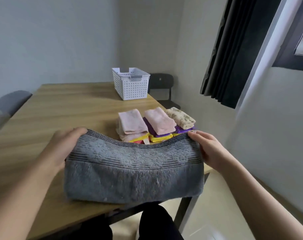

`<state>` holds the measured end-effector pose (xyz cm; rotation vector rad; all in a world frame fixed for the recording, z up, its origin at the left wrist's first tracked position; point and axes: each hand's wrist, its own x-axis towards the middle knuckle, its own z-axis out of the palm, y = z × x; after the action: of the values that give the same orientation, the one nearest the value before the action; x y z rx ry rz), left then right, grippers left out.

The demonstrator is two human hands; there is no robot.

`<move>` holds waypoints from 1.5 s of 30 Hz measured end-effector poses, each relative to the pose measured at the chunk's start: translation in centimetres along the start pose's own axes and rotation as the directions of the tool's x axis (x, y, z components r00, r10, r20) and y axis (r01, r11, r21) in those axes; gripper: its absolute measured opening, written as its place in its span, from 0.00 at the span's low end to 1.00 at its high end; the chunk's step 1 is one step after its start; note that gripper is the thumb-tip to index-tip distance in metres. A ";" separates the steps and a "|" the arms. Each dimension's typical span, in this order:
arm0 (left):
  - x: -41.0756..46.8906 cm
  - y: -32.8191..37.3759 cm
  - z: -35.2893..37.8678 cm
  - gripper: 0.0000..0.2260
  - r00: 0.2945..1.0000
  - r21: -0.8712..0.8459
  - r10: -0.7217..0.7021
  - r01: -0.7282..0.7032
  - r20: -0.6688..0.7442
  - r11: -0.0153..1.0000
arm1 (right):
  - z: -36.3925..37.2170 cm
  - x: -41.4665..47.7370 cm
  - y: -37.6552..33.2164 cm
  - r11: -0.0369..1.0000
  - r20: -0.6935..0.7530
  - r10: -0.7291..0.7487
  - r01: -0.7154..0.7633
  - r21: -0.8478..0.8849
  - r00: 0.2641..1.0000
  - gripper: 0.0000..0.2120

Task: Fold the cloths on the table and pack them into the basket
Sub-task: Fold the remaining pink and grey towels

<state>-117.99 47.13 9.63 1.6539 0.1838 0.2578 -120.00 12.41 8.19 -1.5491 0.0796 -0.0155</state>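
Observation:
A folded grey towel (133, 172) with a dark striped band hangs between my two hands above the near right corner of the wooden table (60, 108). My left hand (60, 149) grips its left end and my right hand (211, 149) grips its right end. Behind the towel lies a pile of folded cloths: two pink ones (131, 123) (160, 121), a floral beige one (181, 117), purple (182, 130) and yellow (157, 138) ones underneath. A white perforated basket (131, 87) stands empty-looking at the table's far right edge.
A black chair (162, 84) stands beyond the table's far right corner, and a grey chair (10, 103) at the left side. A dark curtain (237, 49) hangs by the window on the right. My dark-trousered legs (156, 224) show below the table edge.

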 end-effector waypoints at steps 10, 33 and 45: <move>2.5 -7.6 0.6 0.08 0.996 0.521 -0.064 0.022 0.063 0.853 | 1.1 3.3 5.4 0.952 -0.077 0.117 -0.134 -0.276 0.990 0.10; 4.0 -10.1 1.5 0.03 0.959 0.857 0.274 -0.204 0.076 0.473 | 3.5 5.9 9.0 0.352 -0.127 -0.380 0.017 -0.936 0.916 0.06; 6.0 -10.2 -0.1 0.12 0.968 0.905 0.054 -0.250 0.246 0.345 | 2.3 6.3 8.3 0.198 -0.113 -0.203 -0.072 -0.978 0.973 0.12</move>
<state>-111.87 49.87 -0.20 2.8859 0.0148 0.1335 -113.94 14.56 -0.34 -2.9174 0.2354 -0.2631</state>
